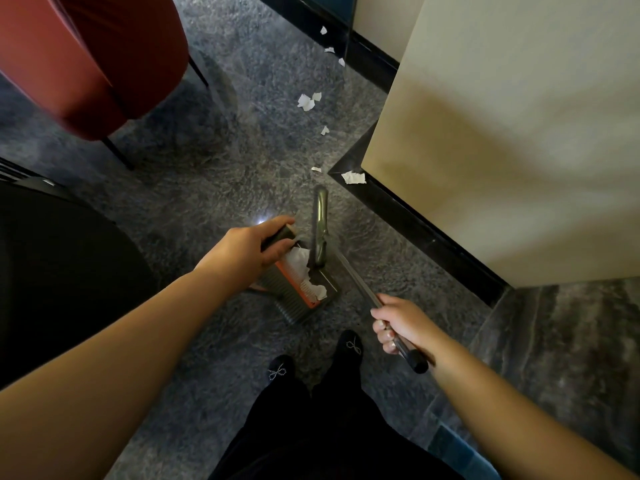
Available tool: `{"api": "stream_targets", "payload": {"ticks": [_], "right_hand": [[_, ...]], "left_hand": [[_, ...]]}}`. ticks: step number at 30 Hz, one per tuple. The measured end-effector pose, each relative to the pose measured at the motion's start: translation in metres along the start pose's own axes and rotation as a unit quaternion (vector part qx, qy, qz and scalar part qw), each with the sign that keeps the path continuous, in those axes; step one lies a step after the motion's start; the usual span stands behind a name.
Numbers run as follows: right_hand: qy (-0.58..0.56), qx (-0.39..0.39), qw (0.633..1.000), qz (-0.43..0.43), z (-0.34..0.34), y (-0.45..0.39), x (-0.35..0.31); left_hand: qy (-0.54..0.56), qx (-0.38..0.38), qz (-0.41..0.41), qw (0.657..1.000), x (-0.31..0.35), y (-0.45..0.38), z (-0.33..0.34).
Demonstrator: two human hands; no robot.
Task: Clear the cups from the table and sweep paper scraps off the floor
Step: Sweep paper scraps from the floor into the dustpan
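Head view: white paper scraps (306, 102) lie scattered on the dark marbled floor (194, 188) along the black baseboard (426, 230), with further scraps (301, 259) collected in the dustpan (298, 292) resting on the floor just ahead of the person's feet. Left hand (249, 249) grips the dustpan's dark handle; right hand (398, 323) is curled around the broom handle (356, 282), which angles down toward the dustpan. Red chair (86, 57) stands well apart at upper left.

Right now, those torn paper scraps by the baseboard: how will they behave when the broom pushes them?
Paper scraps look thin and crumpled, so probably very light and floppy. They would likely slide easily on the glossy floor, perhaps fluttering aside. The one lying on the baseboard ledge may snag.
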State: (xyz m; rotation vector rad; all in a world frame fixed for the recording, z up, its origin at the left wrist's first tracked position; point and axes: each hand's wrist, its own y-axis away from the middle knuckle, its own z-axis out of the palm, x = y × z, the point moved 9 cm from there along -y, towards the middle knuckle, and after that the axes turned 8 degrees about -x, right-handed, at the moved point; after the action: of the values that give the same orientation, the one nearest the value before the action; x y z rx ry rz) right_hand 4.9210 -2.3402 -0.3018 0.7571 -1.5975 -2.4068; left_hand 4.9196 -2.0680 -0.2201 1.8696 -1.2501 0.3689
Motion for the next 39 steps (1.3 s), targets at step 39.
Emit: {"api": "stream_targets", "payload": {"ticks": [39], "right_hand": [[0.531, -0.148, 0.804, 0.222, 0.153, 0.048, 0.108]], "left_hand": [[0.32, 0.533, -0.45, 0.641, -0.042, 0.523, 0.245]]}}
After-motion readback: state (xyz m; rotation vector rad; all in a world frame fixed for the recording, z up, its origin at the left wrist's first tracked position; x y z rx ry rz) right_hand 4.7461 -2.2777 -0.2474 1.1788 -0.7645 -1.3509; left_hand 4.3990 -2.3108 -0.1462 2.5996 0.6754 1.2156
